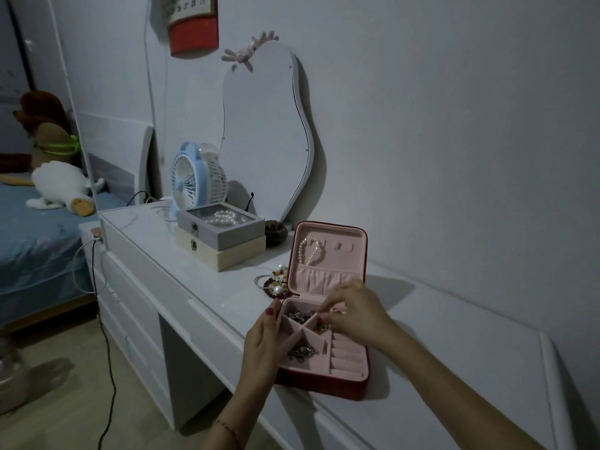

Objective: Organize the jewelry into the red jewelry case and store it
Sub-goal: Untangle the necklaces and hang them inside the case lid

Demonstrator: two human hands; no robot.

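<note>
Red jewelry case open on white dresser, lid upright with pearl strand, left hand steadying its left rim, right hand over rear compartments, fingertips pinched (held item unclear), loose bracelets behind, grey box beyond.

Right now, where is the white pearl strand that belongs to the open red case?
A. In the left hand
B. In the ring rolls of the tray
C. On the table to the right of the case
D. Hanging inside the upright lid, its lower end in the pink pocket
D: the pearl strand hangs inside the raised lid of the red jewelry case, its lower end tucked into the pink pocket.
</note>
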